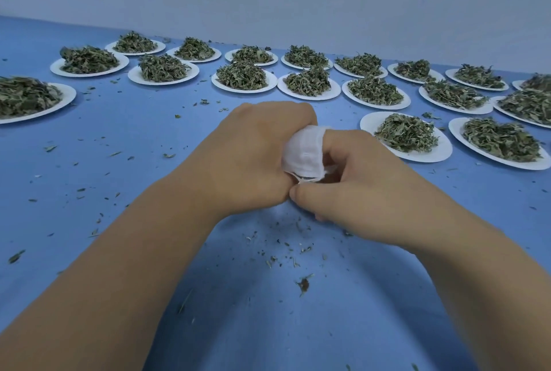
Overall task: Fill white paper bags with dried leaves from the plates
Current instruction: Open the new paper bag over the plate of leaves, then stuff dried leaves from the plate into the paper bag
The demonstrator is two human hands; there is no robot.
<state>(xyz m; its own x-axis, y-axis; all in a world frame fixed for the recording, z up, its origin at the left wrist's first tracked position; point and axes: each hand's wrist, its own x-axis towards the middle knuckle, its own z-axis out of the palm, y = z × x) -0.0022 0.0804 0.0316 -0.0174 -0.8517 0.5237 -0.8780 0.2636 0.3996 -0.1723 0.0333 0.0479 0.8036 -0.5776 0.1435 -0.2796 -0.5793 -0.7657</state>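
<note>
A small white paper bag (304,153) is squeezed between both my hands over the middle of the blue table (119,138). My left hand (253,159) curls round its left side. My right hand (360,188) grips it from the right, with the forefinger over the top and the thumb at the bag's frayed bottom edge. Most of the bag is hidden by my fingers. Several white plates heaped with dried green leaves lie behind; the nearest plate (429,156) is just right of my hands.
More leaf plates run in rows across the back, from the far-left plate (64,102) to the right-edge plate (459,135). Loose leaf crumbs (304,284) are scattered on the blue table in front of me. A pale wall (268,7) closes the far side.
</note>
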